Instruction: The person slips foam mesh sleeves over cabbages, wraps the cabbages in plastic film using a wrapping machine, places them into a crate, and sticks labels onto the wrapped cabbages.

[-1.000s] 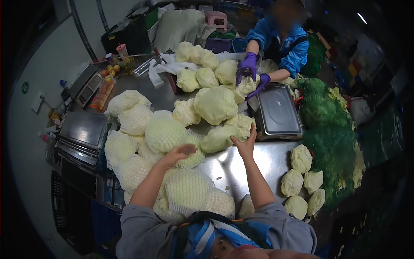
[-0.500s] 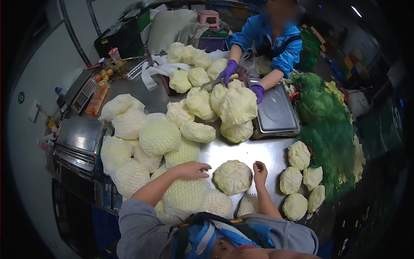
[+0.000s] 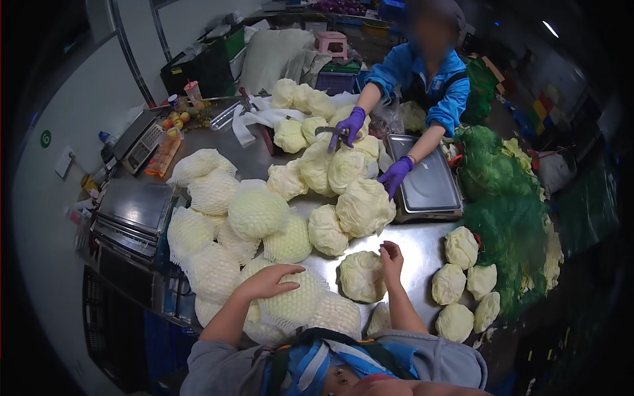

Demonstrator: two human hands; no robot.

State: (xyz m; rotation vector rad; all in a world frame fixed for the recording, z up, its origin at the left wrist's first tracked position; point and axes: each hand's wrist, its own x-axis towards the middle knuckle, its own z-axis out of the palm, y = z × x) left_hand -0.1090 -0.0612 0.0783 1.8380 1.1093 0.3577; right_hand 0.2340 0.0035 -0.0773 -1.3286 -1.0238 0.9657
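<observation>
A bare cabbage [image 3: 362, 277] lies on the metal table in front of me, between my hands. My left hand [image 3: 271, 281] is open, over the net-wrapped cabbages [image 3: 292, 300] at its left. Beside the bare cabbage's right edge is my right hand [image 3: 391, 259], its fingers curled and close together; whether it touches the cabbage or holds anything small is unclear. Farther off, a large cabbage [image 3: 365, 208] rests by a smaller one [image 3: 328, 230].
Across the table a co-worker in purple gloves [image 3: 396, 177] holds a knife [image 3: 332, 131] over piled cabbages. A scale [image 3: 422, 178] stands right of them. Several small cabbages [image 3: 460, 247] and green netting [image 3: 505, 231] lie at the right.
My hands have come back toward me from the far cabbages, and a bare cabbage now lies between them. The co-worker's hands have moved apart, one with a knife. The far cabbages have shifted.
</observation>
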